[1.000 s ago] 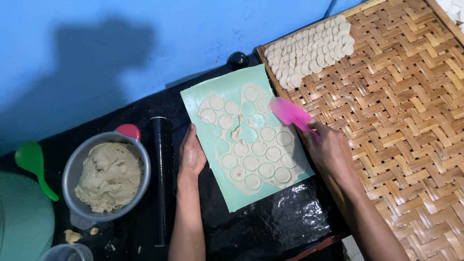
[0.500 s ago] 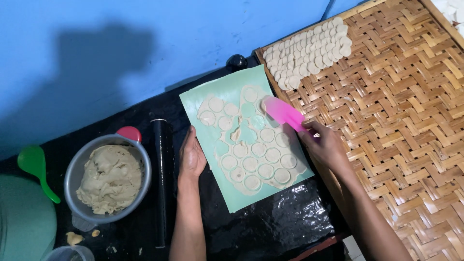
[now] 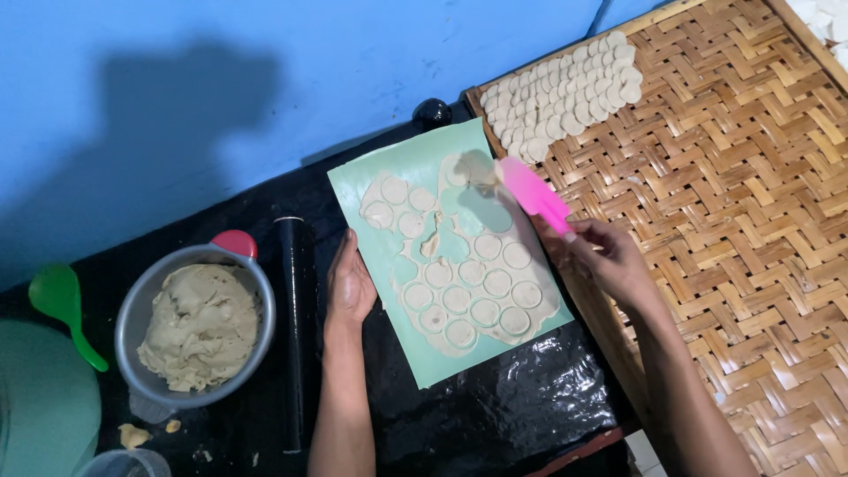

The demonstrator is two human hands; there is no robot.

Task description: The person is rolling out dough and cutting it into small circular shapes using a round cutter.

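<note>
While the flat left hand [image 3: 351,284] pins the green mat [image 3: 402,177], the right hand [image 3: 609,256] grips a pink scraper [image 3: 534,194] beside the woven tray [image 3: 751,194].

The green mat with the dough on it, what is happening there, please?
A person works over a pale green mat that carries rolled dough cut into circles. The right hand holds a pink scraper with its tip at the far end of the dough. The left hand lies flat on the mat's near left edge. Cut discs lie in rows on a woven bamboo tray. A black rolling pin and a bowl of dough lie to the left.
</note>
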